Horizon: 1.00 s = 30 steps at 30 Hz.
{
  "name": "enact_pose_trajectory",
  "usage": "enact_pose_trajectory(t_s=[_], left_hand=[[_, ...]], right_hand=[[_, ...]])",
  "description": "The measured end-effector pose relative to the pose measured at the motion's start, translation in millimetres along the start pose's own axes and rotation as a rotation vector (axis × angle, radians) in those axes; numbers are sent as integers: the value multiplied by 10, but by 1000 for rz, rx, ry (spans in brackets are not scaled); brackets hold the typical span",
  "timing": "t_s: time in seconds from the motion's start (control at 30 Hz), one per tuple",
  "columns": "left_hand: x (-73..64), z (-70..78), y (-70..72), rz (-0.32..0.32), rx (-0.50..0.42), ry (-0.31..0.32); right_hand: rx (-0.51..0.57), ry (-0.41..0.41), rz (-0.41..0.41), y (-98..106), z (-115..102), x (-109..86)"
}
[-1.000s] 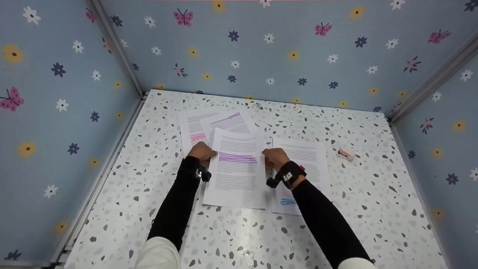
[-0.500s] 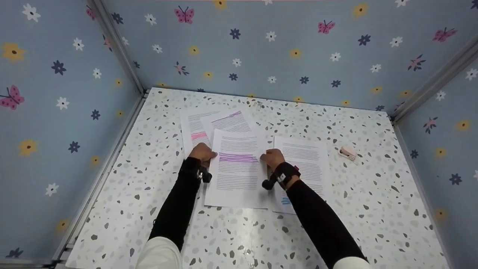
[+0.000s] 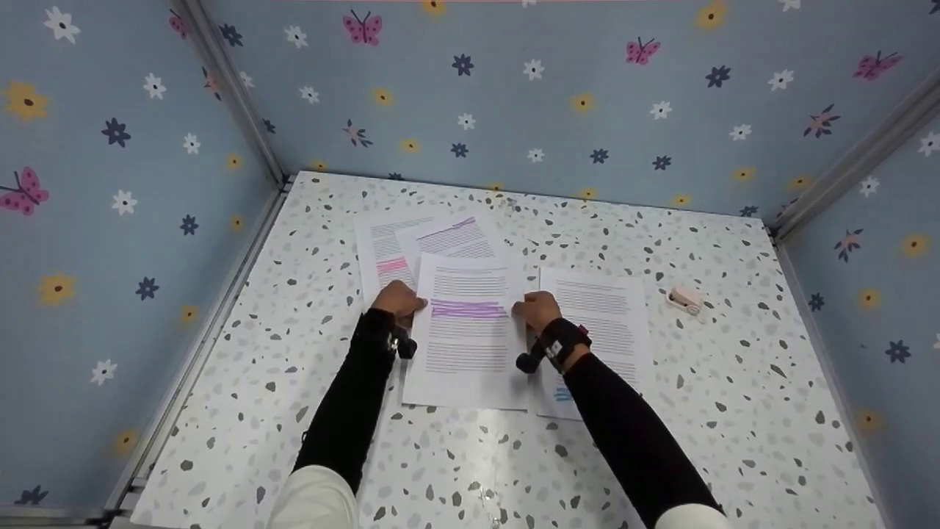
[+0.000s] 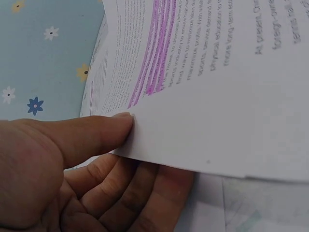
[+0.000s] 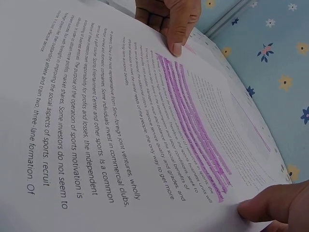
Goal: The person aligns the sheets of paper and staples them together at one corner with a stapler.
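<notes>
A printed sheet of paper point(image 3: 466, 356) with purple highlighted lines lies upright to me in the middle of the table, gripped at both sides. On its left edge my left hand point(image 3: 397, 298) pinches it; in the left wrist view the thumb point(image 4: 101, 135) presses on top and the curled fingers point(image 4: 120, 188) are beneath. At the right edge my right hand point(image 3: 538, 311) pinches the paper, thumb point(image 5: 263, 205) on its printed face in the right wrist view. Most of that hand's other fingers are hidden under the sheet.
Behind the held sheet lie a pink-marked page point(image 3: 382, 242) and a tilted purple-marked page point(image 3: 457, 239), overlapping. A blue-marked page point(image 3: 609, 294) lies partly under my right forearm. Farther right sits a small pale pink item point(image 3: 685, 298), kind unclear. Patterned walls point(image 3: 499, 88) enclose the speckled table point(image 3: 720, 382).
My right hand has shifted slightly left and inward along the sheet's right side. The left hand keeps its hold, and the view has moved a little.
</notes>
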State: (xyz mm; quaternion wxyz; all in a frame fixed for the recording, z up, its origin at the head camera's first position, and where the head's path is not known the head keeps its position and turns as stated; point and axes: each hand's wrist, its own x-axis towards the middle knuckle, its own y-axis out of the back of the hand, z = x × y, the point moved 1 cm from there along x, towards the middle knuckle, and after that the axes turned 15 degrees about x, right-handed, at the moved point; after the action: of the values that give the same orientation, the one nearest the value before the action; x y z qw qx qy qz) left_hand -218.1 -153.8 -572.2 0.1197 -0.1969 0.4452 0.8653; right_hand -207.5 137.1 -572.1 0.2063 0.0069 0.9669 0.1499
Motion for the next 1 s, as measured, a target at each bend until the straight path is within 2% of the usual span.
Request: enact_pose_trajectory(t_s=[0.2,0.33,0.43,0.57,0.67,0.83,1.0], left_hand=[[-48,53,52,67,71,-25],[-71,119,126,98,66,-56],[-115,214,209,79,19,-60],[-201,384,314,41,-92,-56],[-242,520,354,43,-143,-66],[-272,723,355,76,-177,-128],[-294,896,288,54,-225,-170]], right_hand=[[-13,54,-11,71,-20,-10],[15,108,-7,134,-111,-42],[70,121,1,201,-208,-90],[148,100,-4,329,-334,-143],[181,103,0,456,-406,-154],[205,134,16,688,-461,-173],[214,122,34,884,-422,-189]])
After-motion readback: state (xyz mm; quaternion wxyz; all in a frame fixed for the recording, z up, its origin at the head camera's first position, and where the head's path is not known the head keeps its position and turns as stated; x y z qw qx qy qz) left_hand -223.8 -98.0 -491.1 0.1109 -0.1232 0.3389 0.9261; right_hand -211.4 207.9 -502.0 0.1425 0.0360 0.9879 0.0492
